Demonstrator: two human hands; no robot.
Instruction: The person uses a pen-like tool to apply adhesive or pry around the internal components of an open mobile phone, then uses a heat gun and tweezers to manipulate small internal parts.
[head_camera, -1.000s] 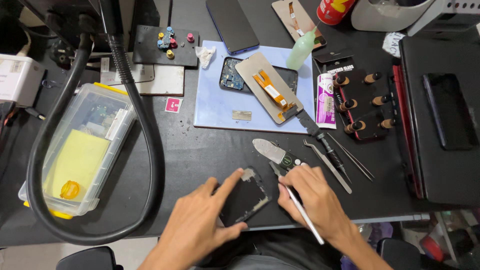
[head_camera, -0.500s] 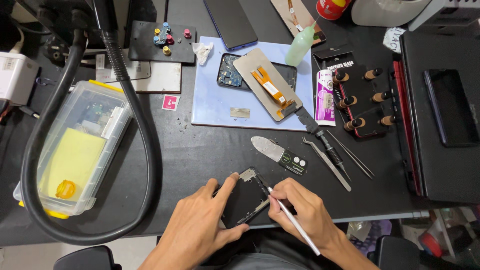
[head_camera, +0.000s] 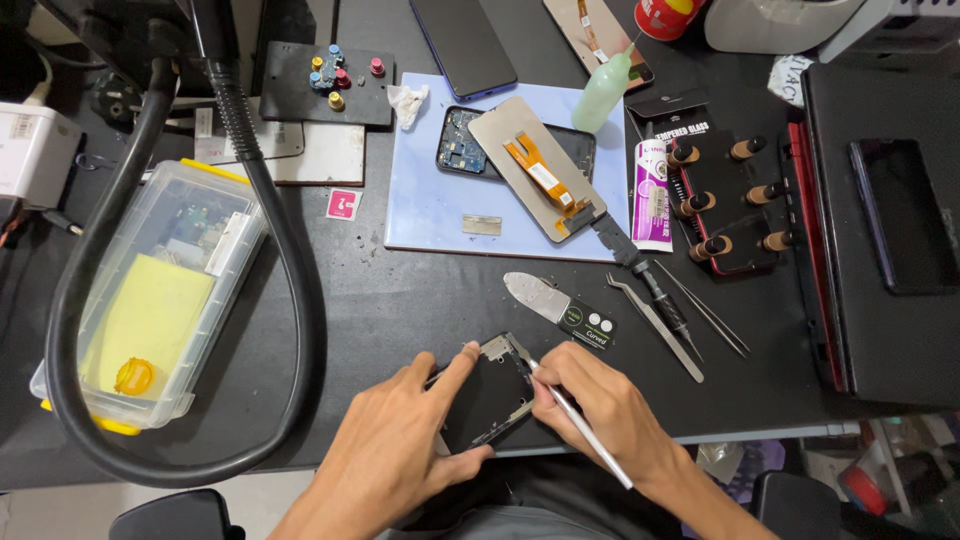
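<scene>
Two hands work a phone frame (head_camera: 487, 393) at the tabletop (head_camera: 420, 300) front edge: left hand (head_camera: 395, 450) pinches its edges, right hand (head_camera: 600, 410) closed round a thin tool (head_camera: 585, 440). Light, stiff, fragile; hold by rims.

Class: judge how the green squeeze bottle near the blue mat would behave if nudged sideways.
The green squeeze bottle looks tall and narrow with a thin nozzle, so it would probably tip easily. Its soft-looking translucent plastic suggests it is light and squashy, and likely to roll once down.

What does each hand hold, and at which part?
The left hand grips the dark phone frame by its left edge. The right hand pinches a thin silver tool near its tip.
</scene>
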